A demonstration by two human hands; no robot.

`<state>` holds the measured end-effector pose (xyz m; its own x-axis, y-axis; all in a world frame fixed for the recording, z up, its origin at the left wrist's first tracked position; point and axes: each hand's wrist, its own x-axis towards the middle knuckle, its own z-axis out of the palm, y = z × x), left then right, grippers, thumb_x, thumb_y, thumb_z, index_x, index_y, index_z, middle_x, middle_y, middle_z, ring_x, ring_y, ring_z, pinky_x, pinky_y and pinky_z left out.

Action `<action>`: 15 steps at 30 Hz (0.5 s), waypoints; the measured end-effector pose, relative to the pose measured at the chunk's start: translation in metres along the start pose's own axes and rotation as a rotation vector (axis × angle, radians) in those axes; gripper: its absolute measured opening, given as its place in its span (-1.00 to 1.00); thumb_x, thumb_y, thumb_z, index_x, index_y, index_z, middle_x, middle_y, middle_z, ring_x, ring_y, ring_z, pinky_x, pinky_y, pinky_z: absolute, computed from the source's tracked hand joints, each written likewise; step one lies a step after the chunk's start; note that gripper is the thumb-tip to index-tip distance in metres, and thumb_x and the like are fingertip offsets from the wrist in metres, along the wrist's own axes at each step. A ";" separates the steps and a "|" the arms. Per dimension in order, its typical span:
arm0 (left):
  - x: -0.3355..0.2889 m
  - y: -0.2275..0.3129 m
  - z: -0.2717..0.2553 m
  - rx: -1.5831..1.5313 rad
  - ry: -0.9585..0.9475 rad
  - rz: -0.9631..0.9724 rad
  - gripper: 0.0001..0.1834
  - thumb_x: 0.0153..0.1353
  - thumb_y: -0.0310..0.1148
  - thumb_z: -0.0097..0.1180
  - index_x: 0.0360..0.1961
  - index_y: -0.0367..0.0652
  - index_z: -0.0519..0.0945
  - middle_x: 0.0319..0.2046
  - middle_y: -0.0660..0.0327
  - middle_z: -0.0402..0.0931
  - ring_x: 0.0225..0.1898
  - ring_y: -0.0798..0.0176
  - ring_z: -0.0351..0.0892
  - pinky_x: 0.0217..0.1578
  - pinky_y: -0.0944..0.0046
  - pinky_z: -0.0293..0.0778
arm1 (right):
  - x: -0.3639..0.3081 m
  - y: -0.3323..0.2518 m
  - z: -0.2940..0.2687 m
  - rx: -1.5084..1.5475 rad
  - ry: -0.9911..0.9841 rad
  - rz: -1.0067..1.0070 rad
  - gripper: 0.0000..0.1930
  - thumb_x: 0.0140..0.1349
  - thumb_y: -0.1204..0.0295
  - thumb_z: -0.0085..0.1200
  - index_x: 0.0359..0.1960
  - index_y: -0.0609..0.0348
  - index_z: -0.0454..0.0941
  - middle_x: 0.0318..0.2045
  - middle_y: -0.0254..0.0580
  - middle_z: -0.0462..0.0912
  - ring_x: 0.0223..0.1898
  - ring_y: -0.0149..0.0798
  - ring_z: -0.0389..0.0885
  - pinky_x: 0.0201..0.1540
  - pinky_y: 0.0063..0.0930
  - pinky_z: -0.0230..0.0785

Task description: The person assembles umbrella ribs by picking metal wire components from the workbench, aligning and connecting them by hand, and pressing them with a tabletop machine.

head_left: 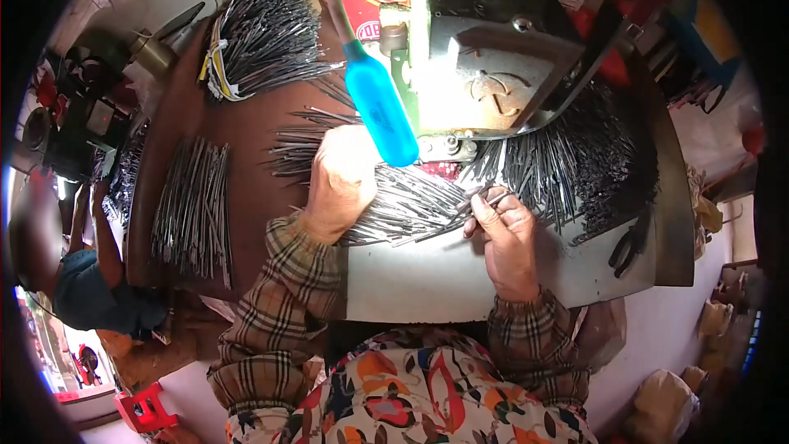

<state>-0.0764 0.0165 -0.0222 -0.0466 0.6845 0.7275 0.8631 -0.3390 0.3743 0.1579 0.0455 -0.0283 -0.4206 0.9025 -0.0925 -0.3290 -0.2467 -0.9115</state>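
Observation:
My right hand (505,238) is closed, with thumb and fingers pinching the ends of a few thin dark rods (486,198). Left of it, a loose heap of silvery thin rods (407,205) lies across the metal plate below the machine (493,74). Over the left end of this heap is my left hand (341,177), its back turned up and its fingers curled under. What they grip is hidden. A blue lamp (380,103) hangs just beside that hand, and its glare washes out part of the skin. Behind the hand lie more dark rods (300,144).
A neat row of rods (193,205) lies at the left of the brown table (255,222). Farther back is a tied bundle (267,37). Dark rods (575,156) spread right of the machine, near black-handled pliers (631,248). Another person (99,279) works at far left.

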 end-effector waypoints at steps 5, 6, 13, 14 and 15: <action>0.015 0.032 -0.003 0.071 -0.186 0.214 -0.64 -0.11 -0.71 0.17 -0.24 -0.12 0.64 -0.39 0.15 0.61 -0.35 0.07 0.64 -0.31 0.15 0.57 | 0.009 -0.019 -0.004 -0.169 -0.021 0.104 -0.86 0.33 0.49 0.06 -0.18 0.32 0.57 -0.53 -0.39 0.54 -0.65 -0.63 0.36 -0.63 -0.74 0.18; 0.012 0.038 0.000 0.074 -0.215 0.169 -0.65 -0.08 -0.69 0.18 -0.22 -0.12 0.64 -0.41 0.16 0.60 -0.37 0.10 0.64 -0.34 0.16 0.56 | 0.014 -0.021 -0.002 -0.172 -0.017 0.106 -0.86 0.33 0.49 0.06 -0.18 0.32 0.57 -0.53 -0.39 0.54 -0.65 -0.63 0.36 -0.63 -0.74 0.18; 0.006 0.062 0.012 -0.940 -0.198 -0.846 -0.72 0.16 -0.55 0.19 -0.07 -0.38 0.62 -0.45 0.35 0.55 -0.51 0.57 0.41 -0.52 0.54 0.30 | 0.033 -0.013 0.010 -0.175 -0.109 0.087 -0.87 0.33 0.43 0.10 -0.23 0.25 0.57 -0.53 -0.48 0.49 -0.61 -0.66 0.29 -0.57 -0.75 0.14; 0.006 0.061 0.012 -1.006 -0.233 -0.908 -0.70 0.18 -0.53 0.17 -0.05 -0.39 0.60 -0.44 0.35 0.53 -0.52 0.56 0.40 -0.52 0.55 0.28 | 0.034 -0.012 0.010 -0.178 -0.104 0.084 -0.87 0.33 0.43 0.10 -0.23 0.25 0.57 -0.53 -0.48 0.49 -0.61 -0.66 0.29 -0.57 -0.75 0.14; 0.005 0.060 0.012 -1.009 -0.234 -0.908 -0.70 0.18 -0.53 0.17 -0.05 -0.39 0.60 -0.44 0.35 0.53 -0.52 0.56 0.40 -0.52 0.55 0.28 | 0.034 -0.009 0.010 -0.156 -0.094 0.096 -0.87 0.33 0.42 0.10 -0.23 0.24 0.57 -0.53 -0.49 0.48 -0.61 -0.66 0.28 -0.56 -0.75 0.14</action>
<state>-0.0186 0.0074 -0.0033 -0.2207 0.9729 -0.0692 -0.1649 0.0327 0.9858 0.1381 0.0750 -0.0194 -0.5236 0.8384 -0.1510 -0.1513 -0.2660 -0.9520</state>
